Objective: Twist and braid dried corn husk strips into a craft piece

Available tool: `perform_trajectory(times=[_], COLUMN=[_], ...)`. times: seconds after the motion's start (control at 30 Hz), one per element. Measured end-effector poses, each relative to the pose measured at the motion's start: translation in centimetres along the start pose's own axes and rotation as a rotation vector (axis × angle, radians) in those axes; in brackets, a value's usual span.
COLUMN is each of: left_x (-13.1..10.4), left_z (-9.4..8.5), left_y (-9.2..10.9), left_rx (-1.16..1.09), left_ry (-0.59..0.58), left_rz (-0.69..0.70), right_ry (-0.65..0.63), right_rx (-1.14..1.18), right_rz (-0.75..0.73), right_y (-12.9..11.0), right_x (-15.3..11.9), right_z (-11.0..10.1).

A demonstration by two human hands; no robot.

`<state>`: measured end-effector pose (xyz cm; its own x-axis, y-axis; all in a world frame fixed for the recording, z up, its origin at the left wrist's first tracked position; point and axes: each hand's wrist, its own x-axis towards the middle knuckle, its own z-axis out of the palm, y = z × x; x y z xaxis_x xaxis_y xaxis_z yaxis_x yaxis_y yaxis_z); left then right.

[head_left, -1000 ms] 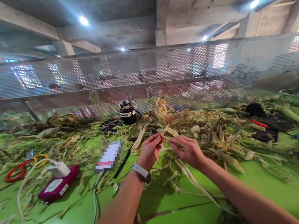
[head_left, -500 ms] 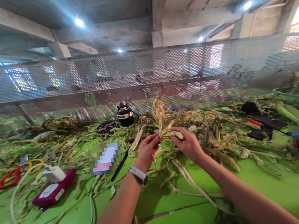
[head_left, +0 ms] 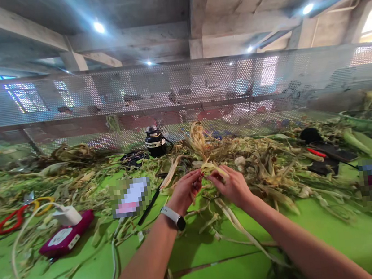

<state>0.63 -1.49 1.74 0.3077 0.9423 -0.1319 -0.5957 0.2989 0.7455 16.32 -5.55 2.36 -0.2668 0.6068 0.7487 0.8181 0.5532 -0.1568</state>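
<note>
Both hands meet over the middle of the green table (head_left: 199,251). My left hand (head_left: 186,189), with a pale watch on its wrist, pinches the base of a bundle of dry husk strips (head_left: 198,140). On the right, my right hand (head_left: 231,183) is closed on a pale strip of the same husk, its fingertips close to the left ones. The bundle's looped, tan upper part stands up beyond my fingers. Long loose husk strips (head_left: 239,225) lie on the table below my right hand.
Husk scraps (head_left: 267,165) are heaped behind the hands. A black flask (head_left: 154,142) stands at the back. To the left lie a blurred phone (head_left: 132,197), a purple power strip (head_left: 67,235) and red-and-yellow scissors (head_left: 11,221). A green basket (head_left: 370,121) is at the right, and a mesh screen (head_left: 172,82) runs behind.
My right hand has come slightly nearer my left hand and turned, with the husk strip now across its fingers. My left wrist has rolled, showing more of the watch face.
</note>
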Motion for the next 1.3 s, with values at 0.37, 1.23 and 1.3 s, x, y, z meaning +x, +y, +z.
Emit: perform_trajectory(times=[0.37,1.23,1.3], left_x=[0.0,-0.3,-0.6], left_z=[0.0,-0.1,0.1], left_y=[-0.7,-1.4,-1.4], left_rx=[0.191,0.780,0.796], left_ry=[0.028,0.081,0.030], left_rz=[0.106,0.616,0.637], right_ry=[-0.178,-0.374,-0.294], right_rx=[0.067,-0.301,-0.274], right_rz=[-0.139,-0.015,0.039], right_y=[0.1,-1.3,-0.8], right_x=[-0.2,-0.4,-0.6], right_z=[-0.7,0.5,1.0])
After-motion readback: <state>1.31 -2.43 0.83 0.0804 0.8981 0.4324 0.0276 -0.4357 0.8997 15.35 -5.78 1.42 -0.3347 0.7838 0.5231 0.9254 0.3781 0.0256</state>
